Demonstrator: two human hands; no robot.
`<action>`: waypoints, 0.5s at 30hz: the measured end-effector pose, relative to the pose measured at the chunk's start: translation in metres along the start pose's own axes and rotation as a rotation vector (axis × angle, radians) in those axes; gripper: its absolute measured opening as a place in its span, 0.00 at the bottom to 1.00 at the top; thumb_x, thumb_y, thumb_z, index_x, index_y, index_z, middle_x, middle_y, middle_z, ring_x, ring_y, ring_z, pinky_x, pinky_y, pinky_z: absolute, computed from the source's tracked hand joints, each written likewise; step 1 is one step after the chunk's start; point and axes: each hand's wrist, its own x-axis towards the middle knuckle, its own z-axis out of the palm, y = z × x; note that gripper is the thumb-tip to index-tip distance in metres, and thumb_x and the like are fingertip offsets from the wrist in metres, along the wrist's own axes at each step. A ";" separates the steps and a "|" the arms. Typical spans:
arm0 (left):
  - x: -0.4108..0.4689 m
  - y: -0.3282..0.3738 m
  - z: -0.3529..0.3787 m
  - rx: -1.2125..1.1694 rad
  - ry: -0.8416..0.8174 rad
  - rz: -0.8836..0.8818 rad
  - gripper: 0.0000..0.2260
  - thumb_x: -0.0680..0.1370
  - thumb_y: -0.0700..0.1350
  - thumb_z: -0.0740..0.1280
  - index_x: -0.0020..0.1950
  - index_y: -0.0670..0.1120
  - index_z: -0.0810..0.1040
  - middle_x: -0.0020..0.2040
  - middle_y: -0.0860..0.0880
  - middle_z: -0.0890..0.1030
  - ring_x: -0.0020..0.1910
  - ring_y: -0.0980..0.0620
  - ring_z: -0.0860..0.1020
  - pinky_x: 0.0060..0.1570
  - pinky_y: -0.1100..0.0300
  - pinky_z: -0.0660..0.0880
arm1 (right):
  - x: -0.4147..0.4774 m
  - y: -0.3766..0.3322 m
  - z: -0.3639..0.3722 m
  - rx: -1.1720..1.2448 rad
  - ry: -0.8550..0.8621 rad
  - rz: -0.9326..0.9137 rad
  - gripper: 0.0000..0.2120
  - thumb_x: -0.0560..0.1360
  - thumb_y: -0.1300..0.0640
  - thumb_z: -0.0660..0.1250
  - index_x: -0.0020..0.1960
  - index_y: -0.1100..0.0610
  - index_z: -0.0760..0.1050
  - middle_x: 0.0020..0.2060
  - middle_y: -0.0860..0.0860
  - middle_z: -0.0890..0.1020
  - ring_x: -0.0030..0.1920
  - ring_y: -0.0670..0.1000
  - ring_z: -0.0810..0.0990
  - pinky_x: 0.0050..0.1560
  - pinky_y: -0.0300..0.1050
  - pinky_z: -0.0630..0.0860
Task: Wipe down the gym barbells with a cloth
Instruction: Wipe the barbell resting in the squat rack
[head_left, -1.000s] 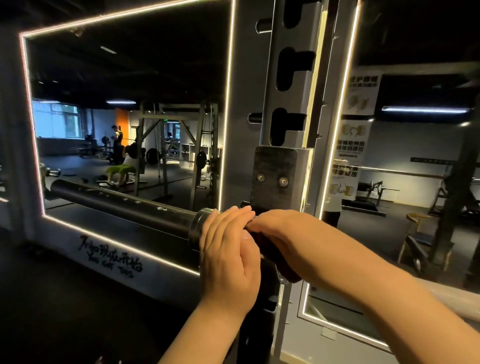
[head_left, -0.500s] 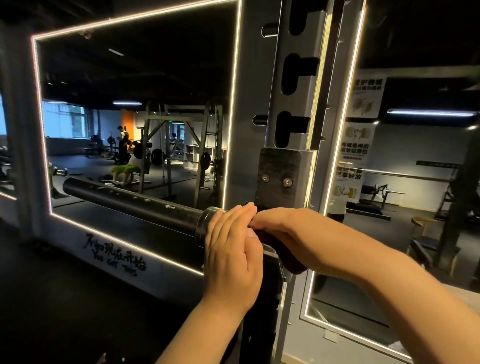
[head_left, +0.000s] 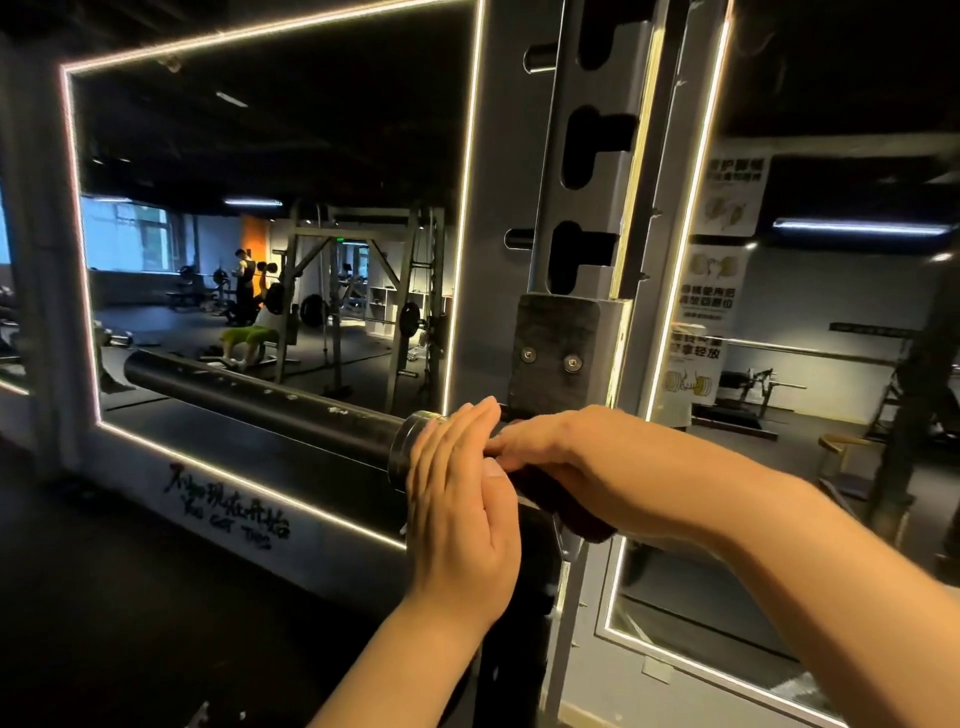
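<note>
From my remote seat I see the black steel barbell sleeve (head_left: 260, 400) lying level and running from the left edge of the mirror toward the rack, ending in a dull metal collar (head_left: 408, 449). The left grip (head_left: 462, 499) – a bare hand – is released: its fingers are straight and together, laid against the bar just right of that collar, with the thumb tucked along the side. The right grip (head_left: 550, 441) comes in from the right on a bare forearm and arches over the bar, clasping a dark crumpled cloth (head_left: 576, 519) that bulges out beneath the palm; its fingertips are hidden behind the left fingers, which they touch. The cloth sits on the bar right beside the rack's black padded hook plate with two screws (head_left: 556, 353). That plate is fixed to a grey steel upright with keyhole slots (head_left: 587, 208). Behind the bar hangs a large wall mirror framed by a bright light strip (head_left: 467, 156), reflecting other racks and people across the gym, with dark handwriting (head_left: 228, 514) on the white wall below it. Printed posters (head_left: 727, 208) hang to the right of the upright.
</note>
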 end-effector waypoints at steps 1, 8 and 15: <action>0.000 0.001 0.000 0.001 0.004 0.004 0.21 0.84 0.43 0.52 0.75 0.41 0.71 0.74 0.49 0.73 0.77 0.54 0.66 0.79 0.50 0.57 | -0.001 0.007 0.006 0.026 -0.034 0.010 0.14 0.82 0.49 0.61 0.65 0.36 0.77 0.63 0.38 0.80 0.64 0.42 0.77 0.60 0.34 0.72; 0.001 -0.002 -0.004 0.013 -0.058 0.007 0.22 0.84 0.44 0.52 0.76 0.42 0.69 0.75 0.49 0.72 0.78 0.54 0.63 0.79 0.50 0.56 | -0.043 -0.011 -0.042 0.114 -0.098 0.068 0.15 0.82 0.51 0.63 0.63 0.35 0.80 0.60 0.30 0.79 0.59 0.32 0.76 0.59 0.28 0.71; 0.000 -0.003 -0.003 0.016 -0.049 0.020 0.21 0.84 0.44 0.51 0.76 0.42 0.69 0.75 0.48 0.71 0.78 0.55 0.63 0.80 0.52 0.54 | 0.002 -0.006 -0.006 0.047 -0.090 0.013 0.16 0.84 0.51 0.59 0.69 0.40 0.77 0.66 0.37 0.79 0.66 0.42 0.77 0.66 0.36 0.71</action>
